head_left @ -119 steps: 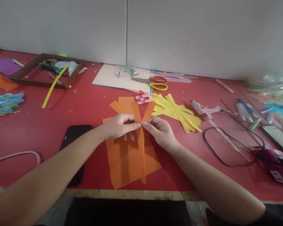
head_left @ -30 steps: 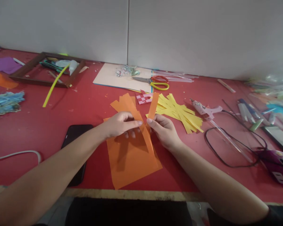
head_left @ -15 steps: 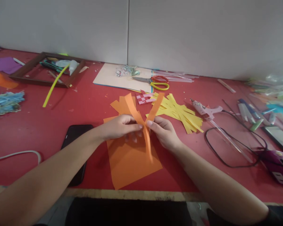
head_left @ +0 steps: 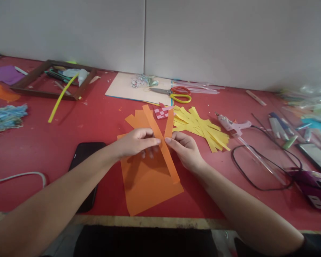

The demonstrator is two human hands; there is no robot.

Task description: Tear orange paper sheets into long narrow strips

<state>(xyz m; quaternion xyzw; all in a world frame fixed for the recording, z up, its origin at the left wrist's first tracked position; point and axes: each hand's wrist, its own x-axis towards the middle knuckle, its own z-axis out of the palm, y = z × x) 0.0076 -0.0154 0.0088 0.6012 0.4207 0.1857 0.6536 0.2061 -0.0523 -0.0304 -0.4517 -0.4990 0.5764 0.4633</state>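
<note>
My left hand [head_left: 135,142] and my right hand [head_left: 184,150] meet over an orange paper sheet [head_left: 147,182] lying on the red table [head_left: 101,117]. Both pinch orange paper strips at their crossing point. The left hand holds a long strip [head_left: 160,142] that slants from upper left to lower right. A shorter strip [head_left: 169,123] pointing away from me is in the right hand. More orange pieces [head_left: 136,119] lie just behind my fingers.
Yellow strips [head_left: 200,126] and a small pink-white woven square [head_left: 161,112] lie behind my right hand. Scissors [head_left: 176,93] rest on a beige card [head_left: 131,87]. A glue gun [head_left: 231,125] with cable sits right; a black phone [head_left: 84,171] left; a wooden frame [head_left: 52,78] far left.
Over four seconds the long strip came loose from the sheet and was lifted and crossed with the short one. Since half a second ago both strips have dropped lower and flatter.
</note>
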